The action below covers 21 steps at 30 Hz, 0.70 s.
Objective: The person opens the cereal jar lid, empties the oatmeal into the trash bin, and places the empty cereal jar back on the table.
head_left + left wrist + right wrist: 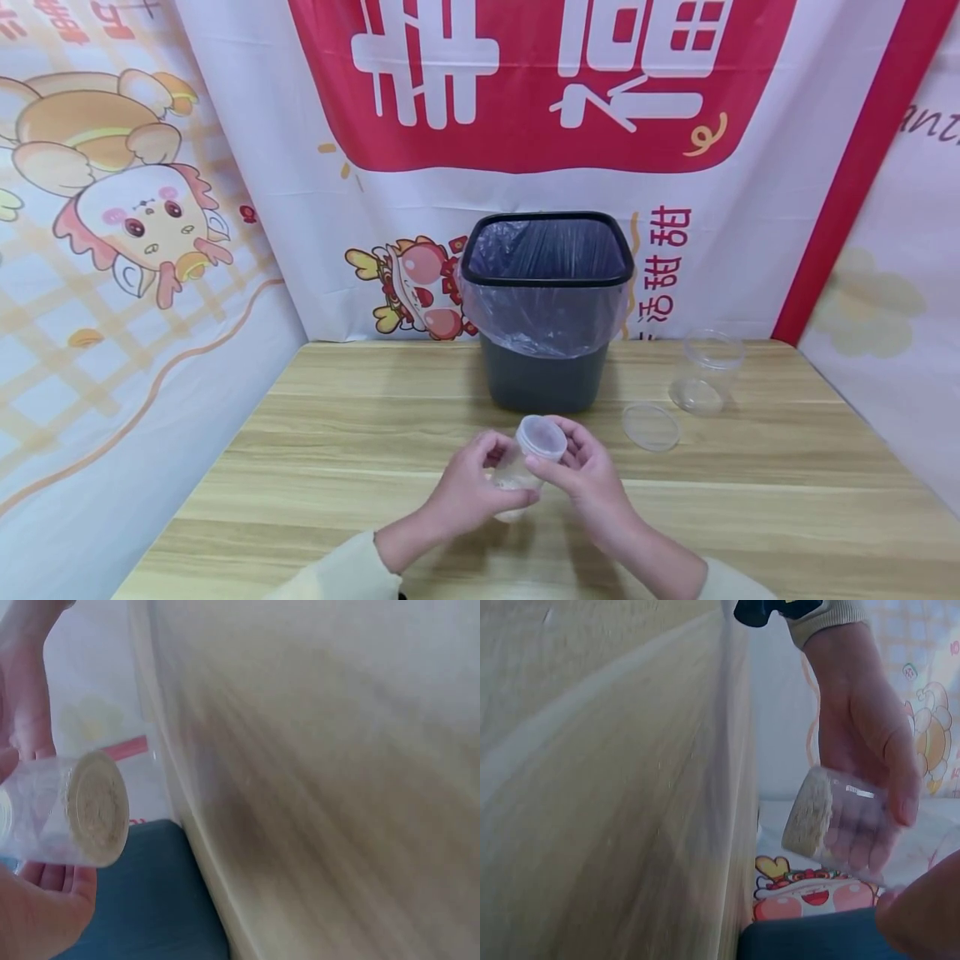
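The small jar [513,473] was held up off the table [345,508], in the middle of the scene on the near side of the bin [543,379], tilted with its top toward the far right. The left hand [474,487] was wrapped around the jar's body, thumb on the near side. The right hand [588,477] pinched the jar's lid [542,438] between thumb and fingers.

A layer of pale stuff [810,814] lay at the bottom; whether it was loose or caked could not be told. The likeliest trouble was a spill: if the lid came free suddenly while the jar leaned, loose stuff could slide toward the mouth and scatter over the wood. The clear wall looked thin and smooth, so too hard a squeeze from the left hand might bend it, and too light a grip might let the body turn with the lid.

A clear disc [651,427] lay flat to the right of the bin, near the larger tub [703,400]. Being see-through, both would be easy to overlook, and a wide sweep of the right arm toward the far right could knock the tub over.
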Each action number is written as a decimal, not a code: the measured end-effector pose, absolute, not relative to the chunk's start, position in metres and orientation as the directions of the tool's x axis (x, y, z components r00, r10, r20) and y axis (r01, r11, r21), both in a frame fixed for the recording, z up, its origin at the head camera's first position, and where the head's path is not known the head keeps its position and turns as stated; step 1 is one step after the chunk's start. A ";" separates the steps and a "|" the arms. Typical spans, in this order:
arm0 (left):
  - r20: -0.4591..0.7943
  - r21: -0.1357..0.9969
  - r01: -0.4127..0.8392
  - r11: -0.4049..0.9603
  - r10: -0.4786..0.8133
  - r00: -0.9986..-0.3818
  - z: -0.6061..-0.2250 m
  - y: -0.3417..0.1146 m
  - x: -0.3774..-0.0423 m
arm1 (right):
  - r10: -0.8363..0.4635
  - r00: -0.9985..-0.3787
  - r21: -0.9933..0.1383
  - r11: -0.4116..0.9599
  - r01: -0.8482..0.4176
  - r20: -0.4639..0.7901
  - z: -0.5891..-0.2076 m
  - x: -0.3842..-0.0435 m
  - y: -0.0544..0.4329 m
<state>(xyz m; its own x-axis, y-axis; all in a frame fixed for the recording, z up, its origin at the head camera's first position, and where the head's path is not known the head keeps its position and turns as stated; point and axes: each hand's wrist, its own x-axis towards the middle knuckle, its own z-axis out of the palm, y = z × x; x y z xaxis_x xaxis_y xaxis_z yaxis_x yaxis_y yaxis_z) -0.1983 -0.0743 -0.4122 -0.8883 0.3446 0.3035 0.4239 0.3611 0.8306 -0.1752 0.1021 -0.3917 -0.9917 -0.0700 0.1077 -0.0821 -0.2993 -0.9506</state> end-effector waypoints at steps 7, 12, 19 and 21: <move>0.205 0.869 0.385 0.313 0.479 -0.853 -0.406 -0.085 -0.207 | -0.292 -0.939 -0.966 -0.231 -0.116 0.182 -0.394 -0.186 0.121; 0.114 0.901 0.315 0.297 0.541 -0.833 -0.405 -0.089 -0.211 | -0.431 -0.869 -0.961 -0.230 -0.154 0.243 -0.400 -0.192 0.130; 0.094 0.903 0.303 0.305 0.548 -0.831 -0.406 -0.090 -0.212 | -0.487 -0.831 -0.954 -0.251 -0.163 0.270 -0.405 -0.195 0.133; 0.103 0.892 0.318 0.322 0.540 -0.835 -0.407 -0.089 -0.212 | -0.481 -0.837 -0.955 -0.257 -0.149 0.260 -0.403 -0.194 0.133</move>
<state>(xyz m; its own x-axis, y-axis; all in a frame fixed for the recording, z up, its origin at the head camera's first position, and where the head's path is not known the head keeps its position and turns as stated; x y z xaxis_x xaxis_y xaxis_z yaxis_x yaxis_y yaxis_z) -0.2122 -0.0892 -0.4068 -0.8351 0.5404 0.1030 0.3185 0.3221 0.8915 -0.1940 0.1326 -0.4031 -0.8374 -0.4806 0.2603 -0.1490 -0.2574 -0.9547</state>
